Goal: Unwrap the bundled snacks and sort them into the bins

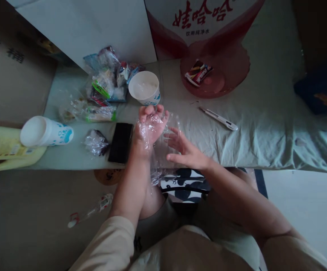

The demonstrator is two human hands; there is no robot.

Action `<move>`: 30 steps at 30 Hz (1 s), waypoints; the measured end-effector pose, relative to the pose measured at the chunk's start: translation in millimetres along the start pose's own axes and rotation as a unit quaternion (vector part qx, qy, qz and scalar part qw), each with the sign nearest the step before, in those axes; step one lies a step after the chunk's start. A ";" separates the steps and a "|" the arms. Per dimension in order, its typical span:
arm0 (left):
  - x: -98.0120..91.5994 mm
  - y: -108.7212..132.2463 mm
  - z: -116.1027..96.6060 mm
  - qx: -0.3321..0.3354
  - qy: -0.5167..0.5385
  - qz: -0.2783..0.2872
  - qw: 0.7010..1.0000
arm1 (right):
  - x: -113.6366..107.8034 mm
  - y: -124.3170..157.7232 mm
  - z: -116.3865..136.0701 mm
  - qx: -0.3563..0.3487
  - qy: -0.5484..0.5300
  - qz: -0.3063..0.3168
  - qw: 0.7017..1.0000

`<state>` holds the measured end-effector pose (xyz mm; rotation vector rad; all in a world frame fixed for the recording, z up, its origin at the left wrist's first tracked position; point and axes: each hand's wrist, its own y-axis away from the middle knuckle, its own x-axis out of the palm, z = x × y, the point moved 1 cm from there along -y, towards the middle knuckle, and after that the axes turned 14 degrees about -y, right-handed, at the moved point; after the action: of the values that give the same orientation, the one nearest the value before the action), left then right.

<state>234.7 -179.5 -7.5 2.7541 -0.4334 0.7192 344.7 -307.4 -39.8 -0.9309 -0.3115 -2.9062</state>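
Note:
My left hand [151, 126] is raised over the front of the bench with the palm up and the fingers curled. Clear plastic film [160, 150] clings to its palm and wrist and hangs down past the bench edge. My right hand [186, 149] faces it from the right, fingers spread, its tips close to the film; whether they touch it I cannot tell. Just beyond the left hand stands a white paper cup [144, 88] with blue print. A black phone [121, 143] lies left of that wrist.
A pile of wrapped snacks [107, 81] sits at the back left. Another paper cup [46, 131] lies tipped by a yellow container [5, 146]. At the right are a utility knife [218, 118] and a pink bowl [217, 84] holding a red packet [198, 73]. Cardboard boxes stand behind.

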 end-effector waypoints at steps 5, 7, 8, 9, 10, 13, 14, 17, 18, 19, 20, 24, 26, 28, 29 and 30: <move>3.5 -7.7 9.1 -0.002 -0.043 0.000 0.999 | 4.6 -9.1 -2.2 0.014 0.034 -0.022 0.999; 1.9 -11.4 8.3 -0.006 -0.066 -0.002 0.998 | -1.4 -9.4 8.8 0.009 0.067 -0.025 0.997; 0.7 -12.9 7.1 -0.014 -0.078 0.003 0.997 | -6.1 -8.4 15.7 -0.004 0.081 -0.044 0.996; -0.5 -14.0 5.9 -0.029 -0.091 0.013 0.995 | -11.8 -6.9 23.0 -0.023 0.093 -0.078 0.992; -1.6 -14.5 5.0 -0.048 -0.103 0.029 0.993 | -18.0 -5.0 29.9 -0.045 0.108 -0.121 0.986; -1.8 -11.4 6.8 -0.106 -0.151 0.121 0.975 | -37.2 0.0 45.7 -0.102 0.153 -0.239 0.954; -0.8 -9.4 9.2 -0.118 -0.173 0.156 0.965 | -42.9 0.9 48.7 -0.116 0.165 -0.257 0.945; 2.8 -4.1 19.1 -0.129 -0.257 0.209 0.935 | -56.9 1.4 52.4 -0.155 0.205 -0.264 0.930; 3.5 -3.3 22.1 -0.128 -0.287 0.204 0.927 | -60.6 1.3 52.6 -0.177 0.227 -0.260 0.922; 3.9 -2.9 24.4 -0.127 -0.315 0.194 0.920 | -63.8 1.4 52.8 -0.207 0.253 -0.253 0.911; 3.9 -2.9 25.8 -0.127 -0.339 0.184 0.914 | -66.3 1.6 53.0 -0.241 0.280 -0.244 0.896; 1.4 -2.8 24.4 -0.119 -0.361 0.204 0.902 | -69.5 3.2 54.1 -0.343 0.352 -0.209 0.845; -0.3 -2.0 22.7 -0.106 -0.351 0.226 0.903 | -67.6 3.9 54.3 -0.355 0.362 -0.176 0.844; -1.8 -1.1 23.0 -0.102 -0.350 0.234 0.901 | -65.3 4.6 54.0 -0.354 0.366 -0.143 0.848; -2.4 -0.9 23.8 -0.102 -0.349 0.235 0.901 | -64.5 5.1 53.8 -0.352 0.368 -0.134 0.850; -2.9 -1.0 24.8 -0.101 -0.347 0.233 0.903 | -63.9 5.6 53.8 -0.348 0.370 -0.131 0.851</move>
<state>243.3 -185.9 -30.0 2.6357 -1.2568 -0.2648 427.9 -300.7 -33.3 0.3246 0.7631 -3.3629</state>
